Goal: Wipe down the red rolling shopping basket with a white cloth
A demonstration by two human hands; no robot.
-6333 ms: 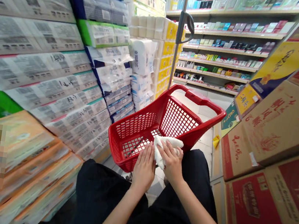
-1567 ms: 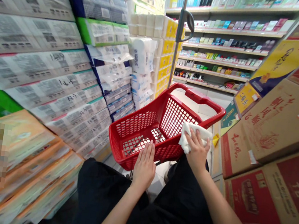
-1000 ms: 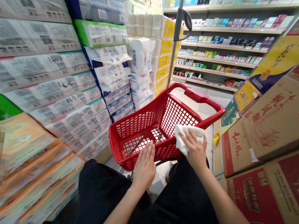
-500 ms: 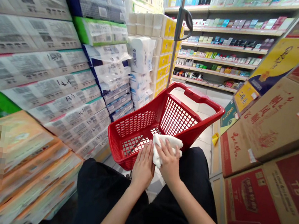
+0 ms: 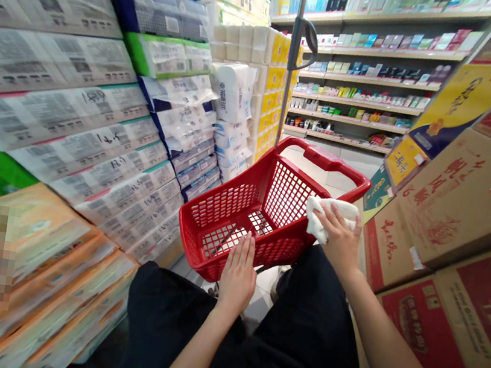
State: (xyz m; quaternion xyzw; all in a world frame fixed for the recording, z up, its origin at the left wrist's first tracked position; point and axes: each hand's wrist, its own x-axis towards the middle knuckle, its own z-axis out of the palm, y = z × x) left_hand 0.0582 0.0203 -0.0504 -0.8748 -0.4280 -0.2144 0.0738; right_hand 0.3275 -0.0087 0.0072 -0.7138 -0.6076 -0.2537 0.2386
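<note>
A red plastic shopping basket (image 5: 279,253) with lattice sides and a raised handle stands between my knees. My left hand (image 5: 238,274) lies on its near rim, fingers stretched out together and nothing in them. Over on the right, my right hand (image 5: 342,240) presses a white cloth (image 5: 319,222) against the basket's outer side near the handle end. The cloth is bunched under the palm and fingers, so part of it is hidden.
Stacked tissue packs (image 5: 109,146) line the left side. Cardboard cartons (image 5: 457,201) rise close on the right. Behind the basket stands a metal pole (image 5: 287,92) with a dark hook, and farther back are shelves (image 5: 365,79) of small boxes.
My right hand has slid the white cloth to the right and up along the basket's side, toward the handle. My left hand stays at the near rim.
</note>
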